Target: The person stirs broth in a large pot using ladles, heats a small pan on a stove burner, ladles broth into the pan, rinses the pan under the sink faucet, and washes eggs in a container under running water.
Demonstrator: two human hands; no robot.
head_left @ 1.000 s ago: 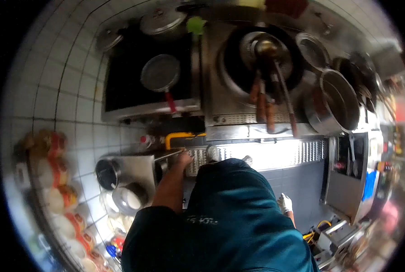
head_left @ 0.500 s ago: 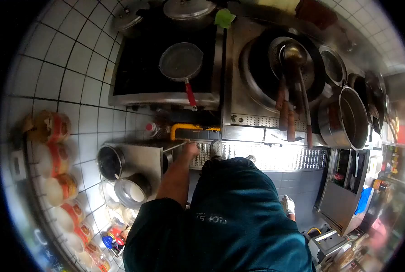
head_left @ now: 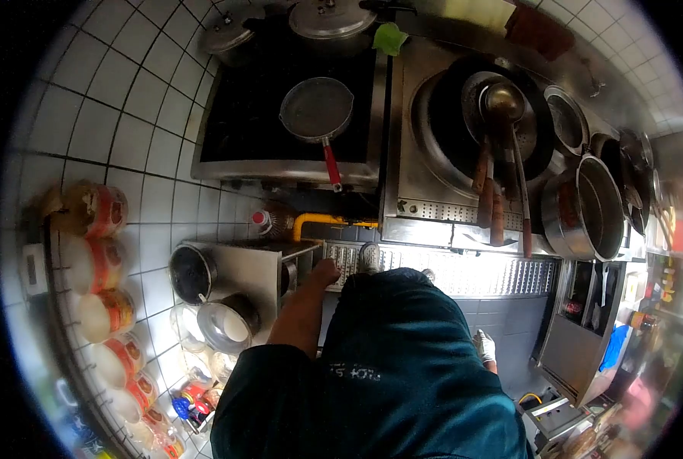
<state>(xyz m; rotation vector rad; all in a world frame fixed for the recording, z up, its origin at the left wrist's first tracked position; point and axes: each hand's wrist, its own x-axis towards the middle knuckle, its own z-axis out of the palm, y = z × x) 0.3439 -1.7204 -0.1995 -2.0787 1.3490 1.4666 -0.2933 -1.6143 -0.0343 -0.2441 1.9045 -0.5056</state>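
My left hand (head_left: 326, 273) is low in front of me, beside the front corner of a steel cabinet (head_left: 243, 264). Its fingers look curled, and whatever they may hold is hidden. A perforated metal floor grate (head_left: 479, 269) runs along the floor just beyond that hand. On my right side, partly behind my shirt, my right hand (head_left: 485, 348) shows as a small white shape, either a glove or a white cloth. Its fingers cannot be made out. Both hands are well below the stove top, where a frying pan (head_left: 317, 109) with a red handle rests.
A large wok (head_left: 452, 99) holds ladles (head_left: 504, 102) with wooden handles. Right of it stands a deep pot (head_left: 586, 206). A yellow pipe (head_left: 322, 219) runs under the stove. Pots, including a black one (head_left: 190, 273), sit on the left cabinet. Several tubs (head_left: 105, 314) line the wall.
My left hand has drawn slightly back toward me, away from the cabinet corner. The whole view has shifted a little. The right hand looks about the same.
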